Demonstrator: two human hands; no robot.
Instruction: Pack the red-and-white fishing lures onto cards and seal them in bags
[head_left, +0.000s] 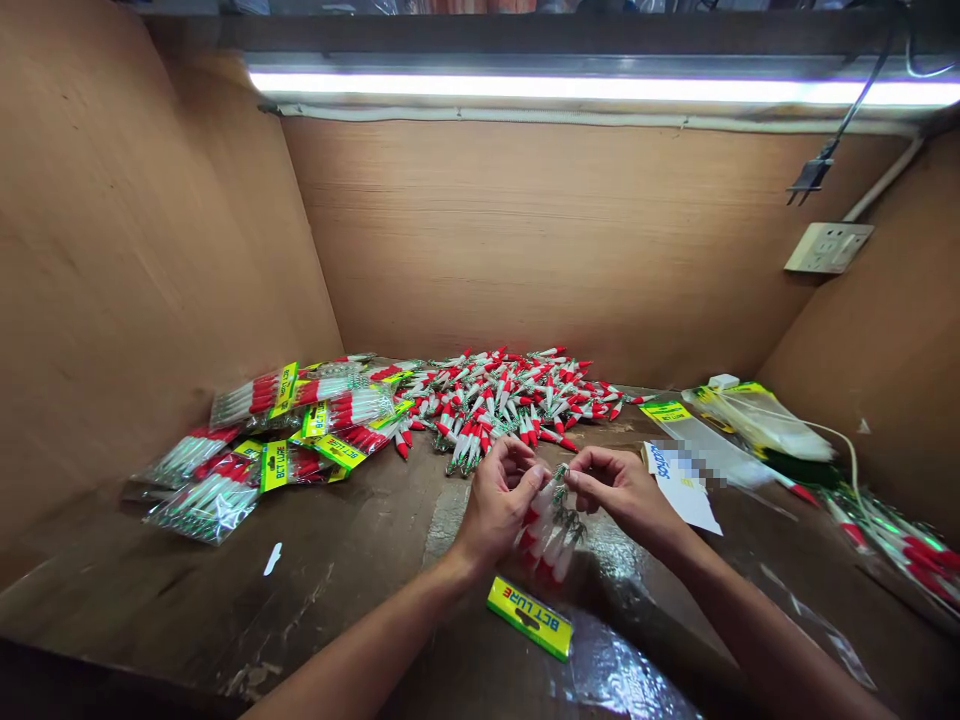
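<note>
Nearby, yellow "BCT LURE" header [529, 618]

A wooden back panel [525, 230] rises behind a scuffed dark tabletop [225, 600]. Over the panel glows 1 tube light [600, 88]; 2 side panels [150, 220] flank it, with a socket plate [829, 247] at its right end.

BCT LURE on yellow header [529, 617], bagged packs [276, 466]
</note>
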